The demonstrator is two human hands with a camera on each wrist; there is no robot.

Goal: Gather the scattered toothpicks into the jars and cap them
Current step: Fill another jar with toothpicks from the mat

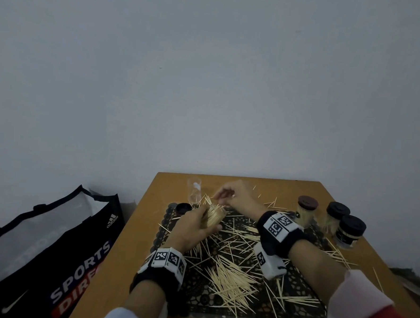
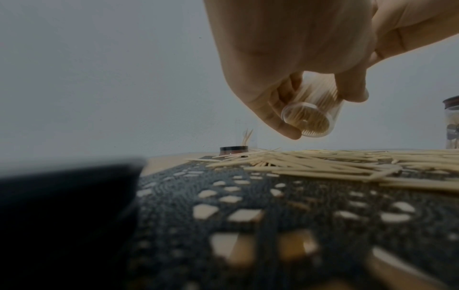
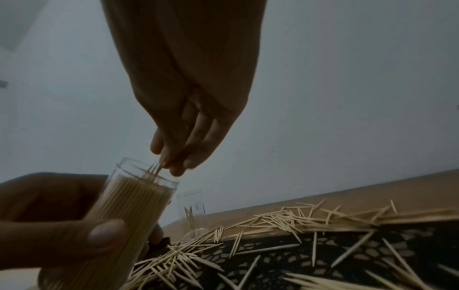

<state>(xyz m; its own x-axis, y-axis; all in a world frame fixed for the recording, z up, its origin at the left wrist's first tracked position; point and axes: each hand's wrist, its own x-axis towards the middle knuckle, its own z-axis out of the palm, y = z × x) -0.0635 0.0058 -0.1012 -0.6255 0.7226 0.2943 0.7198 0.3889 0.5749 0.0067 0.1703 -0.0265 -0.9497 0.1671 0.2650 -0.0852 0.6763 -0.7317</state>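
Left of centre, the left hand (image 1: 195,228) gripped a nearly full jar (image 3: 129,212) while the right hand (image 1: 236,197) pinched toothpicks (image 3: 155,169) into its mouth; three capped jars (image 1: 335,220) stood at right, many loose toothpicks (image 1: 231,283) covered the tabletop (image 1: 300,189), one clear jar (image 1: 194,191) near-empty

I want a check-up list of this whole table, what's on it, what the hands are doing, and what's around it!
Surface: wooden table with a black lace mat.
Job's things: toothpicks scattered on the mat; nearly full jar; near-empty jar; three capped jars; loose lid.
Clutter: nothing seen.
Hands: left hand grips the nearly full jar; right hand pinches toothpicks at its mouth.
Cables: nothing seen.
Surroundings: plain wall; sports bag left of the table.
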